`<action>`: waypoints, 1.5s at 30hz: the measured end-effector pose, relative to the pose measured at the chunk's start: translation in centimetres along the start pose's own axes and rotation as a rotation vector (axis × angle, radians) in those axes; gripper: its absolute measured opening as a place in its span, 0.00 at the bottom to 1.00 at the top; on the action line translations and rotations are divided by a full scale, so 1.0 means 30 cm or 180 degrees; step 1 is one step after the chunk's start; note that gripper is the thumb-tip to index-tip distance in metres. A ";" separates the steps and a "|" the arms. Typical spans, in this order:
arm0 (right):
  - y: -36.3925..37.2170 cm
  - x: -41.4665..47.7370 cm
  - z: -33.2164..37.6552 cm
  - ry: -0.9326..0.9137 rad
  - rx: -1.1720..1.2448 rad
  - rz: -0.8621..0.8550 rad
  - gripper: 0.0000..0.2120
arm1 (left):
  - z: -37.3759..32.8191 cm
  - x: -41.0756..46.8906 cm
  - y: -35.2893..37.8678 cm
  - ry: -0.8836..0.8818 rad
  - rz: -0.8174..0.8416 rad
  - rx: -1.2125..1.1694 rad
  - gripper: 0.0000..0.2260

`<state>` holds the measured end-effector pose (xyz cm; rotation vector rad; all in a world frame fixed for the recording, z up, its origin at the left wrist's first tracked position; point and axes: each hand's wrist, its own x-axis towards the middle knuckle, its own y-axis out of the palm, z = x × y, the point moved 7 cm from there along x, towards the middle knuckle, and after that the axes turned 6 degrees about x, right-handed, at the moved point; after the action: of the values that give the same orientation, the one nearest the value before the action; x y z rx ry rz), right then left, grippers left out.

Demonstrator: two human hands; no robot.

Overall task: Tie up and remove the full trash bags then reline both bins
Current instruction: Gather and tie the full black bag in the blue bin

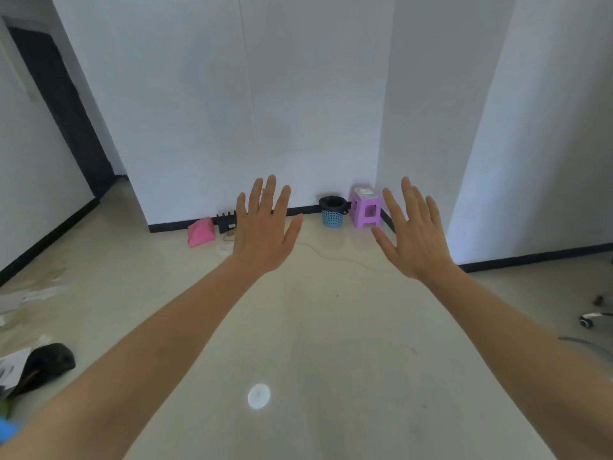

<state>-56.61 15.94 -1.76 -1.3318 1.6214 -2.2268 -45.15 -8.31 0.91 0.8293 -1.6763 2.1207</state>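
Observation:
A small blue bin (332, 218) with a black bag lining its rim stands against the far wall. My left hand (265, 227) and my right hand (414, 232) are stretched out in front of me, backs up, fingers spread and holding nothing. Both hands are well short of the bin, which shows between them. A black bag (44, 361) lies on the floor at the near left beside some white paper. A patch of blue (8, 429) at the bottom left edge is too cut off to identify.
A purple plastic stool (365, 209) stands right of the bin in the corner. A pink object (200, 231) and a black rack (227, 220) sit by the wall at left. A thin cable (335, 257) runs across the floor. A chair's castor (588, 318) shows at the right. A dark doorway (66, 104) opens far left.

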 end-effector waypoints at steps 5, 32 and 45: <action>0.229 0.381 -0.224 -0.0083 0.0191 0.0158 0.34 | -0.004 0.399 0.232 -0.0006 0.0067 0.0024 0.28; 1.742 2.285 -1.019 0.0057 0.0119 0.0268 0.33 | 0.467 2.242 2.002 0.0164 0.0578 -0.0118 0.30; 2.552 3.194 -1.599 0.0516 0.0224 0.0769 0.34 | 0.531 3.232 2.879 0.0048 0.0937 -0.0231 0.28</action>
<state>-178.98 -32.05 -9.93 -0.9048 1.6362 -2.2691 -166.47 -56.93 -4.49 0.5726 -1.9572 2.2275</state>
